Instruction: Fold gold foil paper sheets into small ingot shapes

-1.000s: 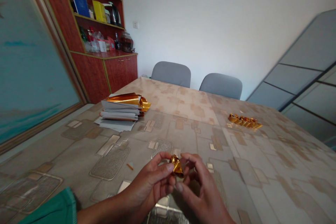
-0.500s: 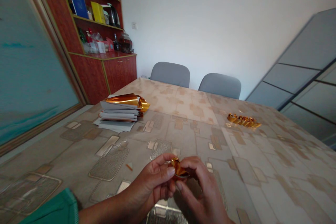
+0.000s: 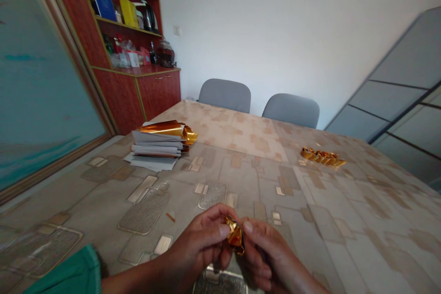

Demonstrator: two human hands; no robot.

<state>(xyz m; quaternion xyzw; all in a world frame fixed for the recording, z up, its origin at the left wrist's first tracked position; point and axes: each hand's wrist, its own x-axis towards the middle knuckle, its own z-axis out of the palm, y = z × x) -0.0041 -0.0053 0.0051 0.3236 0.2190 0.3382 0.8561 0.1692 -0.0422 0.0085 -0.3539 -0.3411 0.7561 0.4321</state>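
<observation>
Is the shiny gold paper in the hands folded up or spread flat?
Folded up: the gold foil is a small creased bundle, pinched between the left hand and right hand.

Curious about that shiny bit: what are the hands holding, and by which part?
A crumpled gold foil scrap, pinched at its sides between the fingertips of the left hand and right hand.

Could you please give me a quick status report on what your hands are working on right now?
Left hand, right hand: both grips on crumpled gold foil. Row of gold pieces farther along the table. Paper stack off to the left, not in the way.
</observation>
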